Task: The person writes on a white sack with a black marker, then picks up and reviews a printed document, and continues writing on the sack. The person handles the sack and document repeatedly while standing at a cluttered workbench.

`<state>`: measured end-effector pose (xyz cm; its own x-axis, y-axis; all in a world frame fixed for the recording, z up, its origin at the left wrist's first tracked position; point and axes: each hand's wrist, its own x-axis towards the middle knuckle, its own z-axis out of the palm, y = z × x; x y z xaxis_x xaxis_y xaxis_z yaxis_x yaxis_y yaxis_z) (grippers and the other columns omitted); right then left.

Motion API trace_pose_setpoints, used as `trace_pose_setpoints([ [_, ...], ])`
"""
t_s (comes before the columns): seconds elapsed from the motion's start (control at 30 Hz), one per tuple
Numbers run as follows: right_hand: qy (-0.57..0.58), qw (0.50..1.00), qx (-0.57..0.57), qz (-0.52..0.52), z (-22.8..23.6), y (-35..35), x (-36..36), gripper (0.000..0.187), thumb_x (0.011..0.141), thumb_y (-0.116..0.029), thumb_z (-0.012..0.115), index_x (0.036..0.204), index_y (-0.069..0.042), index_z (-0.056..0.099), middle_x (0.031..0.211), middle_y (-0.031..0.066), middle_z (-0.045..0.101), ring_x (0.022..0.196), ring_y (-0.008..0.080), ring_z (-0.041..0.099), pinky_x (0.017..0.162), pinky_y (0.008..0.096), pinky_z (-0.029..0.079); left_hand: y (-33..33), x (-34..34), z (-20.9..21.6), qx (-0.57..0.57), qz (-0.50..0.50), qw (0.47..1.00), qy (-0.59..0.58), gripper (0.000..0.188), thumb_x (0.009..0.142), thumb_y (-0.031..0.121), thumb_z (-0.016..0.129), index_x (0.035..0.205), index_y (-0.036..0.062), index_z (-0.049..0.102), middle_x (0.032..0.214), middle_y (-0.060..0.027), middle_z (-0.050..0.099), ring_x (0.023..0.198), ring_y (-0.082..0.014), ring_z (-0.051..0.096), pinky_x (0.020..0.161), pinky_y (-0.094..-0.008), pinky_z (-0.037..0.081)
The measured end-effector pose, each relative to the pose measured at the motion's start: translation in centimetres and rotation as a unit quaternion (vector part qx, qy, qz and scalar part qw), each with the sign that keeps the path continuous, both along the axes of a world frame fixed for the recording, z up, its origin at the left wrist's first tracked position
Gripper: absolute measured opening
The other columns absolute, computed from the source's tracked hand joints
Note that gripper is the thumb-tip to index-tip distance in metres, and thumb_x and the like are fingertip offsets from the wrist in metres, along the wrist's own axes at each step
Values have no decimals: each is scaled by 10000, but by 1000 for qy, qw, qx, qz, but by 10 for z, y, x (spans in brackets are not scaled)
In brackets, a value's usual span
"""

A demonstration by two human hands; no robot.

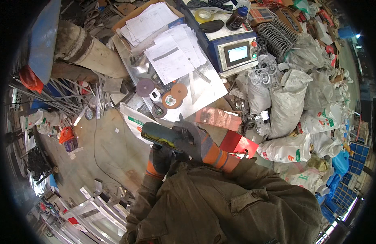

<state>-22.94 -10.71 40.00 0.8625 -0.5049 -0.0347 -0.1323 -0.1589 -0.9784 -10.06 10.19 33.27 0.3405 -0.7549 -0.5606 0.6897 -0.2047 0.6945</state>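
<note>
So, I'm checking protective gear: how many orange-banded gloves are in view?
2: one on the left hand, partly behind the dark glossy object, and one on the right hand, holding it. Others may be hidden.

Even, soft light brightens the pale tabletop (214,87), while the fisheye edges bend and darken to black.

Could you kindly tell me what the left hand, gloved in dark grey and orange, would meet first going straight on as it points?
Probably the dark green, glossy, elongated object just ahead of the left hand, which may be touching it; depth is unclear.
</note>
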Motion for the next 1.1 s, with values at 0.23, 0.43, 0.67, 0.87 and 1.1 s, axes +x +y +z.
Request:
trace_pose_setpoints([
  [0.23,95,986,59,-120,-2,-23,9,341,1127,-100,675,1457,-17,648,1309,153,760,1170,244,754,995,373,596,-18,3,-13,-44,-83,974,-207,110,1172,208,632,1281,201,646,955,50,599,800,-132,566,683,-341,456],
  [0.43,5,947,-305,-100,-5,-61,-1,420,953,-181,826,1358,-99,752,1327,147,764,1342,399,681,1204,578,482,-82,9,-5,-10,-6,1000,0,108,1118,168,715,1090,75,669,832,10,651,679,-124,605,608,-336,503],
  [0.67,192,873,-446,47,-50,-107,-10,476,1002,-351,706,1458,-221,743,1559,110,708,1608,349,467,1377,710,192,-153,0,-13,23,-31,997,-67,254,1063,166,772,1291,64,724,1023,-9,748,740,-115,649,634,-311,539],
  [0.87,195,877,-434,62,-84,-133,-12,523,985,-384,724,1477,-206,728,1521,115,719,1556,369,526,1363,763,150,-184,0,-26,89,-38,994,-42,278,1032,208,818,1258,59,753,1004,-24,753,759,-136,665,645,-315,550],
  [1.1,169,917,-360,-26,-99,-152,0,441,970,-290,756,1400,-196,767,1248,84,812,1353,359,676,1330,743,243,-207,7,-52,81,-37,990,-114,287,1042,271,821,1229,63,756,931,-21,733,702,-140,639,615,-330,533],
])
